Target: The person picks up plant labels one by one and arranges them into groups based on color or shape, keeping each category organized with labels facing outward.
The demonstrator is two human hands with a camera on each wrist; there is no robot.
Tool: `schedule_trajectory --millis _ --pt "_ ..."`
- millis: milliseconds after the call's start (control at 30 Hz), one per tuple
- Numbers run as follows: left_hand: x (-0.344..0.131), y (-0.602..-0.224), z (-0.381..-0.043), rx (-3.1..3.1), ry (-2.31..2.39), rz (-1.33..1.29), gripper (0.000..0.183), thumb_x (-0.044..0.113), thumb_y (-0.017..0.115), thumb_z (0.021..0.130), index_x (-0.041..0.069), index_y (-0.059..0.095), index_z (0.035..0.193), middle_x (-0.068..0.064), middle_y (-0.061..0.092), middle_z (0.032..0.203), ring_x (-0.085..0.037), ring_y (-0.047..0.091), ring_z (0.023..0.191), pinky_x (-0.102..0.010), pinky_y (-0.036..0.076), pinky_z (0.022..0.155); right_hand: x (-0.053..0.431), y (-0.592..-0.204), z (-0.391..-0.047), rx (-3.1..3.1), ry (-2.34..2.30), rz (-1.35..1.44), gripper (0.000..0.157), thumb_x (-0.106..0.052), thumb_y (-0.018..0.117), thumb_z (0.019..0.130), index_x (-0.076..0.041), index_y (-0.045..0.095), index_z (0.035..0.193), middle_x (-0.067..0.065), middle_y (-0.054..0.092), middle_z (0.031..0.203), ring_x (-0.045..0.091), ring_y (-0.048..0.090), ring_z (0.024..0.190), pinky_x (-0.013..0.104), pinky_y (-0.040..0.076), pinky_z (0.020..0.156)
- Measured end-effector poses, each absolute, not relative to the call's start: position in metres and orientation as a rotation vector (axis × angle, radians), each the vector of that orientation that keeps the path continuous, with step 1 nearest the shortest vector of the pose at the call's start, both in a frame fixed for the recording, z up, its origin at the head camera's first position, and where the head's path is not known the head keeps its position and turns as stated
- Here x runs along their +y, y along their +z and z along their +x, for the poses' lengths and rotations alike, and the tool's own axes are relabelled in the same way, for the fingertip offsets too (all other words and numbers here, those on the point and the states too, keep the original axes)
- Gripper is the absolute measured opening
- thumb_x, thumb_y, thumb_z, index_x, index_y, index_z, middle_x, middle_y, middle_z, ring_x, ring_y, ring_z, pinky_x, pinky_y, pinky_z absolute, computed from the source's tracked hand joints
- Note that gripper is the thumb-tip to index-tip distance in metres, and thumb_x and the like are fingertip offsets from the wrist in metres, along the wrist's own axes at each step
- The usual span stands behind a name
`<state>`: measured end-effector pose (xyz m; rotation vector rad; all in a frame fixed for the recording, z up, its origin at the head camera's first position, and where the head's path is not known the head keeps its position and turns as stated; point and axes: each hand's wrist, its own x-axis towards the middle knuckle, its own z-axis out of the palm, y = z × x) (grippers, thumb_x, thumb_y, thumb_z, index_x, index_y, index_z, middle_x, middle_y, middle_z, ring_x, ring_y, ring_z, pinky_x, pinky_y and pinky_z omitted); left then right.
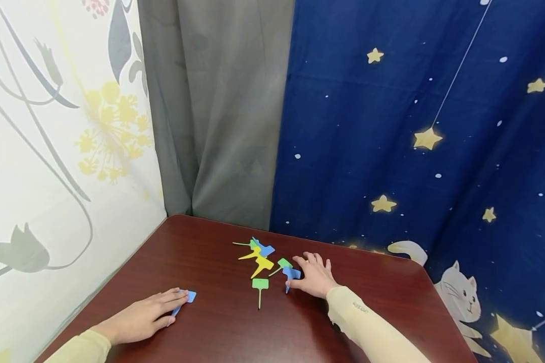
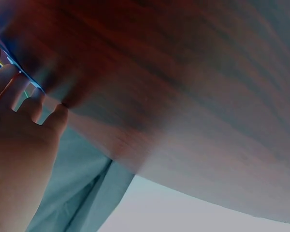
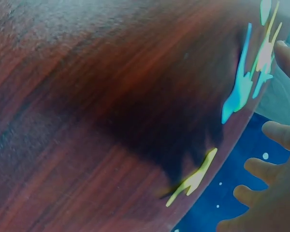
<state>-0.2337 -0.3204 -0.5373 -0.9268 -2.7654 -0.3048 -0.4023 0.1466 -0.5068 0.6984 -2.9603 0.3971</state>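
Note:
My left hand (image 1: 147,315) lies with extended fingers on a blue T-shaped plant label (image 1: 191,297) at the table's left. In the left wrist view, a thin edge of that label shows by the fingertips. Over the table right of centre, my right hand (image 1: 315,276) spreads its fingers, the thumb close beside another blue label (image 1: 292,273). The right wrist view has these fingers apart, with nothing between them. A yellow label (image 3: 193,181) lies below them, mostly hidden by the hand in the head view. Next to the blue label is a green label (image 1: 284,263).
Toward the middle back, yellow labels (image 1: 264,263), a blue label (image 1: 267,250) and a green label (image 1: 253,243) lie in a loose cluster. Another green label (image 1: 260,284) lies nearer. The dark red table (image 1: 227,333) meets grey curtains (image 1: 236,126) and a blue starry curtain (image 1: 345,151).

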Motion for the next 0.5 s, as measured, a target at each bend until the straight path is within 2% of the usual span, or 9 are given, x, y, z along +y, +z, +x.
schedule_trajectory --millis 133,333,500 --pt "-0.321 -0.536 -0.234 -2.781 -0.321 -0.933 0.047 0.037 0.055 0.105 0.016 0.055 0.147 0.001 0.049 0.152 -0.022 0.045 0.14 -0.041 0.046 0.103 0.146 -0.513 -0.402 -2.973 0.413 0.706 0.084 -0.067 0.074 0.078 -0.022 0.055 0.145 0.015 0.042 0.151 0.04 0.032 0.139 0.077 0.015 0.108" --pt "-0.321 -0.534 -0.236 -2.806 -0.331 -0.942 0.047 0.038 0.053 0.105 0.018 0.054 0.148 0.001 0.048 0.153 -0.019 0.043 0.141 -0.047 0.047 0.102 0.147 -0.521 -0.402 -2.978 0.411 0.716 0.084 -0.067 0.074 0.078 -0.02 0.056 0.145 0.016 0.043 0.149 0.045 0.032 0.14 0.077 0.017 0.107" --pt "-0.321 -0.532 -0.236 -2.845 -0.368 -0.918 0.048 0.039 0.054 0.105 0.018 0.054 0.148 0.001 0.048 0.153 -0.024 0.043 0.141 -0.048 0.046 0.102 0.146 -0.526 -0.404 -2.978 0.415 0.704 0.085 -0.067 0.075 0.077 -0.019 0.055 0.145 0.015 0.044 0.148 0.043 0.035 0.138 0.077 0.017 0.107"
